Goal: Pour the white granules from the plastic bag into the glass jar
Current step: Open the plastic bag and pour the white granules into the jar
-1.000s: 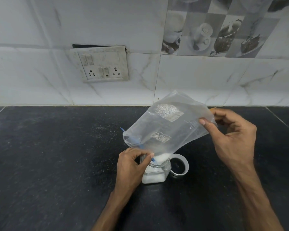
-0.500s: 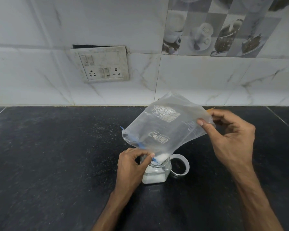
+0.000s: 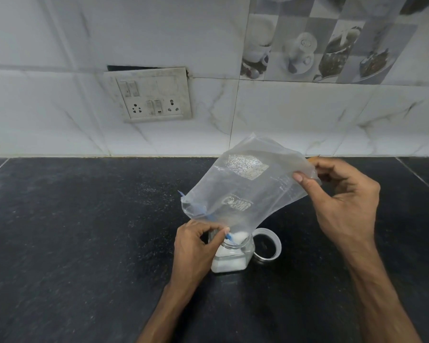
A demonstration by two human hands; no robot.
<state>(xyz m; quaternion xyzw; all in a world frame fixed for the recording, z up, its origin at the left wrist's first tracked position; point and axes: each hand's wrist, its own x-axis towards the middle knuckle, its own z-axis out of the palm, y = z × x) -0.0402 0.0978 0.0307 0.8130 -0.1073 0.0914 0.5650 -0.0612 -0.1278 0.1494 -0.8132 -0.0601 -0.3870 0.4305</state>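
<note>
The glass jar point(image 3: 233, 258) stands on the black counter point(image 3: 84, 231), well away from the back edge by the wall, with some white in its bottom. The plastic bag point(image 3: 248, 189) is tipped over it, mouth down, and a small heap of white granules point(image 3: 239, 235) sits right at the jar's rim. The left hand point(image 3: 196, 246) pinches the blue strip at the bag's mouth with thumb and finger. The right hand point(image 3: 342, 201) pinches the bag's far end between thumb and fingers and holds it up high. The jar's opening is small and the bag's mouth is floppy. If the left pinch slips, the mouth could slide off the rim and granules would fall on the counter. If the right hand lifts too fast, they could rush out in a clump and spill. A bump could tip the jar; I cannot tell if the left hand also steadies it. The lid point(image 3: 268, 246) lies just beside the jar.
</note>
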